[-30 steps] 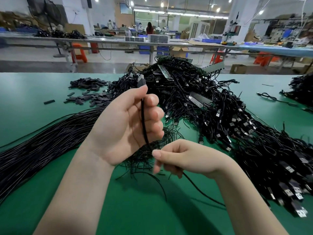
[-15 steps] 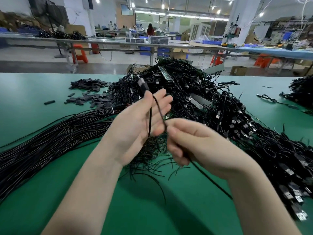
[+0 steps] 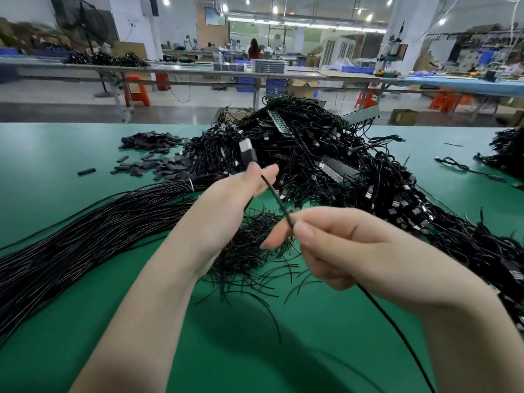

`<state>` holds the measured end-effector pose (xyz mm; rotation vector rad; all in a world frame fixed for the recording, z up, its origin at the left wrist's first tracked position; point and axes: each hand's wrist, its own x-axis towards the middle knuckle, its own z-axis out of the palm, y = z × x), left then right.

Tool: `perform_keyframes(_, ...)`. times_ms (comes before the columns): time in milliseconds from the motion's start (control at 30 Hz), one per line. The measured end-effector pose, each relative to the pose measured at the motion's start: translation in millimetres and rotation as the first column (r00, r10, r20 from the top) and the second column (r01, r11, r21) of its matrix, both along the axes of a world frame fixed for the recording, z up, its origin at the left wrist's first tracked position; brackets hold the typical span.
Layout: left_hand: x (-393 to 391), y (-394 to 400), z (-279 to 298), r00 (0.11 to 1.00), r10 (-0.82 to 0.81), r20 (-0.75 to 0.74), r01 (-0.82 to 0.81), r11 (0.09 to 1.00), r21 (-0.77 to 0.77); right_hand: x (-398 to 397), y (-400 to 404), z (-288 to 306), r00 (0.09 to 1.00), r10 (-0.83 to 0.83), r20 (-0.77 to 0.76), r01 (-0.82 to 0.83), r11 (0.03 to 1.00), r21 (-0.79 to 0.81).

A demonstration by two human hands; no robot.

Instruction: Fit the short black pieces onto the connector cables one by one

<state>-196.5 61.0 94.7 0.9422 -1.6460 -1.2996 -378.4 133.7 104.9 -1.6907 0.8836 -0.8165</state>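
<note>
We hold one connector cable between both hands above the middle of the green table. Our left hand grips it just below the plug, and our right hand pinches the wire lower down; over the last second that right hand has climbed from low on the wire to close under the left and then drawn back out to the right, so the stretch between the hands now runs taut. We judge the cable straightened and ready for a sleeve, yet neither hand holds one. The short black pieces lie heaped toward the far left of the table, well apart from us. A bundle of wires crosses the left side and a tangled cable pile fills the far middle and right, leaving open green only along the near edge.
</note>
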Motion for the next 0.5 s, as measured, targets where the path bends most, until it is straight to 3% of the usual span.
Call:
perform_keyframes(100, -1, 3, 5, 0.886, -0.210, -0.414, 0.273, 0.957, 0.098, 8, -14, -17, 0.996, -0.004, -0.084, 0.008, 0.999, 0.048)
perform_keyframes(200, 6, 9, 11, 0.776, -0.397, -0.490, 0.500, 0.861, 0.094, 4, -27, -35, 0.990, 0.058, -0.132, -0.028, 0.976, 0.215)
perform_keyframes(267, 15, 13, 16, 0.769, -0.518, -0.374, 0.592, 0.798, 0.111, -4, -33, -43, 0.971, 0.014, -0.238, 0.041, 0.974, 0.224)
perform_keyframes(367, 18, 14, 14, 0.685, -0.716, 0.130, 0.675, 0.692, 0.256, -17, -36, -42, 0.904, -0.283, -0.320, 0.326, 0.941, 0.089)
perform_keyframes(433, 8, 8, 3, 0.658, -0.626, 0.420, 0.541, 0.780, 0.314, -22, -36, -36, 0.903, -0.380, -0.203, 0.400, 0.914, 0.069)
perform_keyframes(500, -6, 0, -10, 0.812, -0.442, 0.381, 0.359, 0.893, 0.271, -19, -31, -26, 0.938, -0.344, -0.049, 0.347, 0.935, 0.071)
